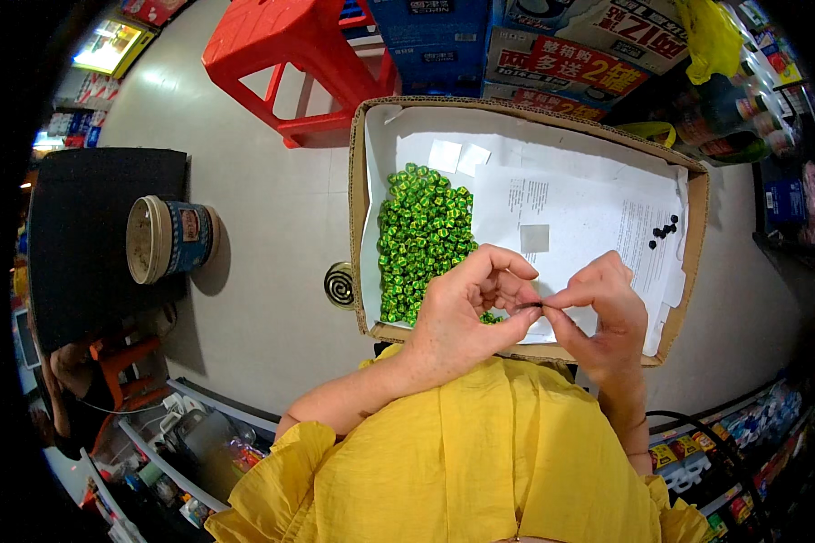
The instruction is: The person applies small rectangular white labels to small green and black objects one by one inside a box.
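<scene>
Over the near edge of a shallow cardboard tray (694,224), my left hand (463,305) and my right hand (601,309) meet fingertip to fingertip. Both pinch a small dark piece (531,305), mostly hidden by the fingers. Beneath and left of my left hand lies a heap of small green-and-yellow faceted pieces (424,237). Several small black pieces (664,231) sit at the tray's right side. White paper with printed text (577,203) lines the tray. A greyish square sheet (534,238) lies beyond my hands, and two pale squares (445,155) rest near the far side.
A mosquito coil (340,285) on a dish touches the floor left of the tray. Beyond stand a red plastic stool (292,61) and stacked cartons (564,61). A bucket (190,234) stands by a black table (105,244); a person (75,373) is at lower left. Wrapped bottles (727,122) stand right.
</scene>
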Demonstrator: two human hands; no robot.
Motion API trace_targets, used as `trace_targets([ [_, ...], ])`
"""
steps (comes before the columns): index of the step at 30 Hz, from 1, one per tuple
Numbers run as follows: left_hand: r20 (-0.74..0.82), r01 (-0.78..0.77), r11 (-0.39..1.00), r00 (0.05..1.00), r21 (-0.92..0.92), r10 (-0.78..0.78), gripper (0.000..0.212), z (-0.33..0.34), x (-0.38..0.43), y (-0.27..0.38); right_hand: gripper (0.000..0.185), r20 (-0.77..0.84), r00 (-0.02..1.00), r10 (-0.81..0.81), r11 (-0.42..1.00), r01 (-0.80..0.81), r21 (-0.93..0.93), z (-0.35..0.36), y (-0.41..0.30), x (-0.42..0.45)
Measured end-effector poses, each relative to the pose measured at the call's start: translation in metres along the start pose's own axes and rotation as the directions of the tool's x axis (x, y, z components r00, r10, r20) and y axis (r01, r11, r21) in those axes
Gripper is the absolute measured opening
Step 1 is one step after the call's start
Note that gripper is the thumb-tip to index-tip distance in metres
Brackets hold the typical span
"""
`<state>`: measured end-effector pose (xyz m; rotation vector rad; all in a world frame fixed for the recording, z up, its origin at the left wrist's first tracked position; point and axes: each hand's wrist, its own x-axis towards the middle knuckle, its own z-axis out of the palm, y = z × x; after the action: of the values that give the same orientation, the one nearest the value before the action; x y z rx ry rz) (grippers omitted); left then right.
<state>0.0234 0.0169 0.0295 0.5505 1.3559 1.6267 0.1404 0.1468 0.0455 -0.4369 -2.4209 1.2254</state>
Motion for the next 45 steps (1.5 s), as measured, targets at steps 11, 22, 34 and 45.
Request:
trace_targets([
  [11, 0.051, 0.257, 0.927, 0.966, -0.275, -0.253, 0.030, -0.009, 0.005, 0.000, 0.022, 0.038, 0.948, -0.317, 0.767, 0.280, -0.577, -0.001, -0.012, -0.013],
  [22, -0.036, 0.187, 0.897, 0.975, -0.400, -0.220, 0.024, -0.003, 0.005, 0.003, 0.030, -0.221, 0.926, -0.305, 0.927, 0.236, -0.290, 0.012, 0.011, -0.022],
  [34, -0.114, 0.013, 0.925, 0.992, -0.379, -0.060, 0.030, 0.009, 0.008, -0.005, 0.012, -0.192, 0.811, 0.553, 0.431, -0.081, 0.899, 0.048, -0.001, -0.017],
  [45, -0.178, 0.004, 0.937, 0.982, -0.348, -0.070, 0.037, 0.008, 0.007, -0.001, 0.038, -0.235, 0.891, -0.388, 0.881, 0.284, -0.379, 0.037, 0.003, -0.012],
])
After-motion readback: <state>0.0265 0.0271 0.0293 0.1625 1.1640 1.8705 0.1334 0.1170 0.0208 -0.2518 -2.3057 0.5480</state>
